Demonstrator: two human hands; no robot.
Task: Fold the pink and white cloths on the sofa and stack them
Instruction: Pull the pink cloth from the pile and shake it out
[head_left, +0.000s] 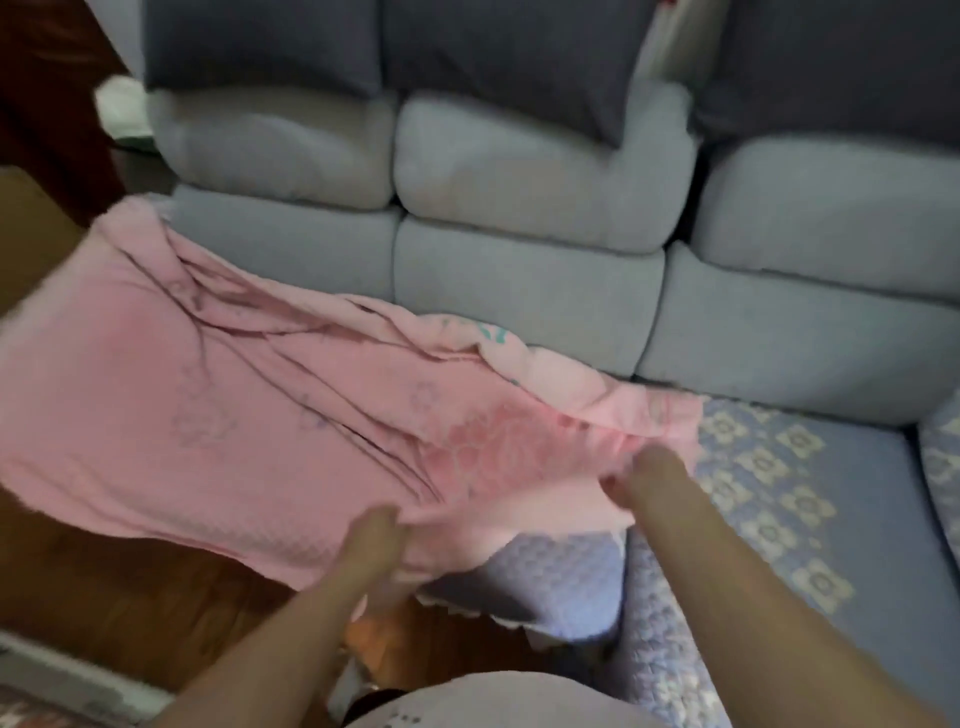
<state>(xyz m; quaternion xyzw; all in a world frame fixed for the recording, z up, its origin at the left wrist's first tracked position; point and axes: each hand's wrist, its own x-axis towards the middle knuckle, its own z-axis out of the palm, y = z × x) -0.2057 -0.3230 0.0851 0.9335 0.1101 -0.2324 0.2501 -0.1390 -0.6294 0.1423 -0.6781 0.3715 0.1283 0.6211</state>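
both hands – left (382, 525), right (647, 467) – pinched the pink cloth's (234, 405) near edge; soft, light, floppy stuff – best held at corners, over the sofa (519, 291).

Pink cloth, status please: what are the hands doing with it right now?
Left hand and right hand both grip the pink cloth by its near edge. Cloth spread, rumpled, unfolded. Nothing in the way.

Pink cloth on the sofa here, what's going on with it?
A person holds the pink cloth at its near edge with both hands: the left hand and the right hand each grip the fabric. It is spread out, wrinkled, over the sofa's quilted seat cover and past its left end. No fold shows yet, and no white cloth is clearly visible.
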